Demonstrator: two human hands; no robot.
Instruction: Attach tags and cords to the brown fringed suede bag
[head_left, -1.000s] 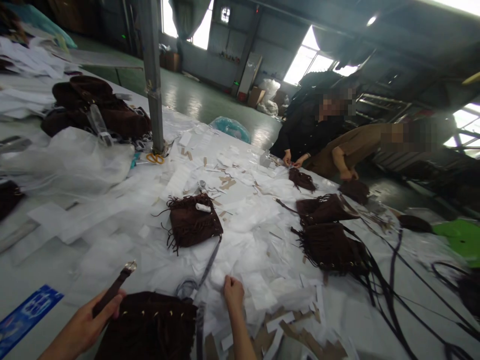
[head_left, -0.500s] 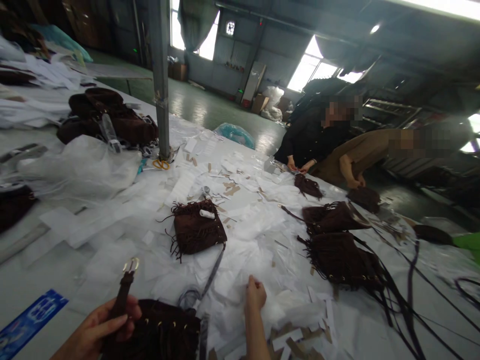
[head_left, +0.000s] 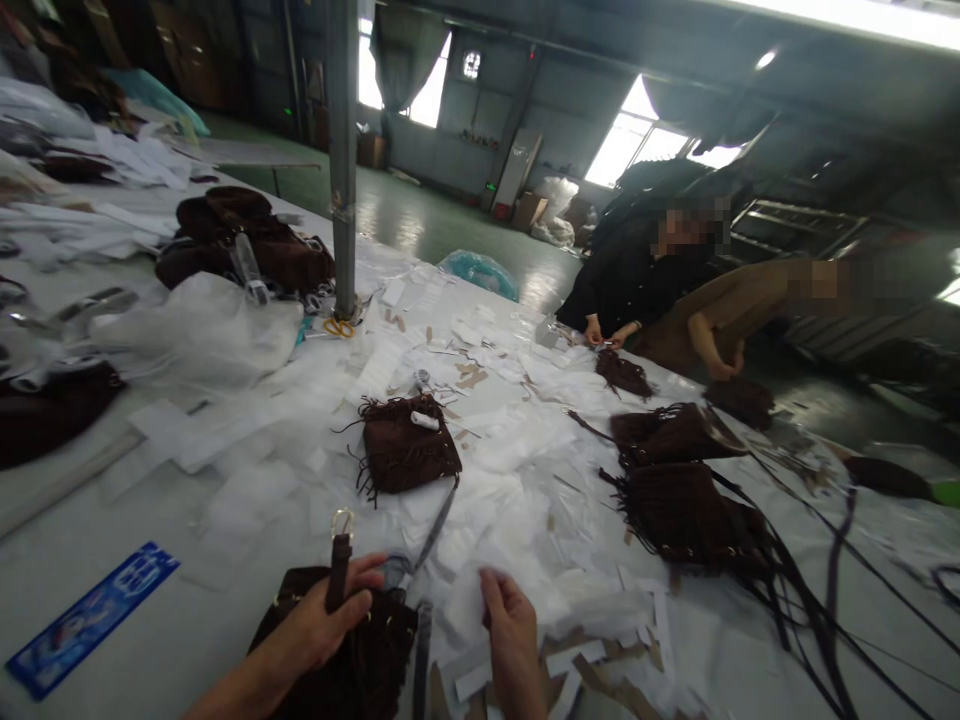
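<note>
My left hand (head_left: 324, 622) is closed round a dark brown strap (head_left: 338, 570) that ends in a metal ring clasp pointing up. Under it lies a brown suede fringed bag (head_left: 352, 655) at the table's near edge. My right hand (head_left: 511, 622) rests just right of the bag, fingers curled on white paper scraps (head_left: 480, 600); what it pinches is too small to make out. A grey strap (head_left: 433, 530) runs from the near bag toward another fringed bag (head_left: 409, 450) in the middle of the table.
White paper and cardboard scraps litter the table (head_left: 112, 520). More brown fringed bags (head_left: 675, 500) and black straps (head_left: 810, 590) lie right. A metal post (head_left: 343, 160), scissors (head_left: 339, 327), a bag pile (head_left: 240, 245) and plastic sheeting (head_left: 202, 330) sit left. Two people (head_left: 637, 280) work far right.
My left hand has swung the strap and its clasp rightward, over the near bag. My right hand has drawn back toward me. The view has shifted left.
</note>
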